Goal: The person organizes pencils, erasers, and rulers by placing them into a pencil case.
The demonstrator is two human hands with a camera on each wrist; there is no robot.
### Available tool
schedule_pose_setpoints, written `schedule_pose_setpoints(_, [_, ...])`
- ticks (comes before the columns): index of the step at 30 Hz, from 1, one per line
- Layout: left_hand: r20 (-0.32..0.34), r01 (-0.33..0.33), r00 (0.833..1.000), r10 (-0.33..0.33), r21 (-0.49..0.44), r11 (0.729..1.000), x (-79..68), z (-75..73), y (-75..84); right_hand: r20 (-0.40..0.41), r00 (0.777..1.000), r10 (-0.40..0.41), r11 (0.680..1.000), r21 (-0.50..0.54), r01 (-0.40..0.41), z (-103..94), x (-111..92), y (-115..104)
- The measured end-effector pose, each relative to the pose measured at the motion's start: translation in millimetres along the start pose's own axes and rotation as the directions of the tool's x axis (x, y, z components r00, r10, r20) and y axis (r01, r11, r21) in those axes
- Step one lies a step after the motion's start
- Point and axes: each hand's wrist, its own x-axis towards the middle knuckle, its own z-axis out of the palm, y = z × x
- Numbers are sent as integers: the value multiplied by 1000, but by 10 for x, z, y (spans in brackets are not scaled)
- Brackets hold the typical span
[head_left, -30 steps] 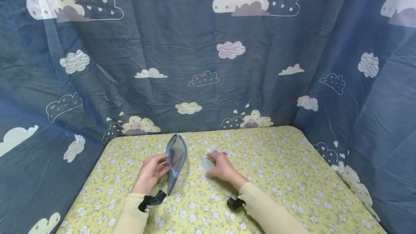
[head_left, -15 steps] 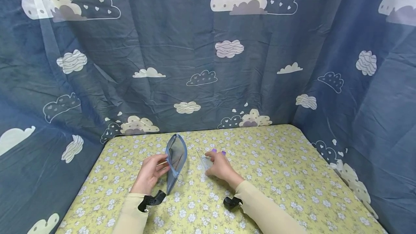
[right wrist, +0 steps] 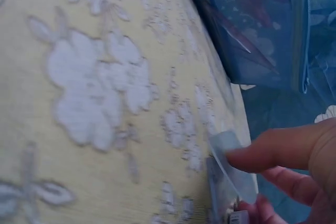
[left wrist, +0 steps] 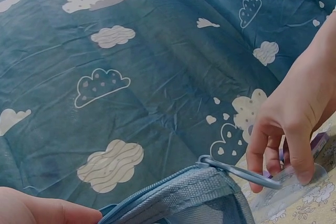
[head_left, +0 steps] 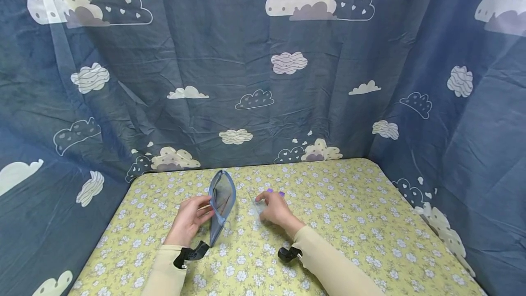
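My left hand [head_left: 191, 218] holds a blue zip pouch [head_left: 217, 229] by its near side, with thumb and fingers at the rim. The pouch stands upright, its zipped mouth apart, and a slim pen-like stick [right wrist: 231, 27] shows through its see-through wall in the right wrist view. To the right of it, my right hand [head_left: 277, 209] pinches a clear, flat plastic piece [right wrist: 228, 150] with a rounded edge, low over the cloth. Its full shape is hidden by the fingers. A small metal-and-grey bit [right wrist: 239, 216] shows beside the fingertips.
Just beyond my right hand lies a purple-ended object [head_left: 281, 193], mostly hidden. A yellow floral cloth [head_left: 349, 241] covers the table. Dark blue curtains [head_left: 230, 72] with cloud prints rise behind and at both sides. The pouch's zip pull loop [left wrist: 244, 174] sticks out toward the right hand.
My right hand and forearm have shifted slightly left, and the fingers sit a little differently on the clear plastic piece. The left hand and pouch stay nearly still.
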Motion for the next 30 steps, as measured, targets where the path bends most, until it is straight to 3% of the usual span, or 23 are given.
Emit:
schedule_pose_setpoints(4, [5, 0, 1000, 0, 9, 1000, 0, -11, -1, -16, 1000, -6, 999, 41, 6, 6, 14, 13])
schedule_pose_setpoints(30, [14, 7, 1000, -7, 0, 1000, 10, -43, 13, 24, 999, -31, 999, 18, 30, -156, -26, -58])
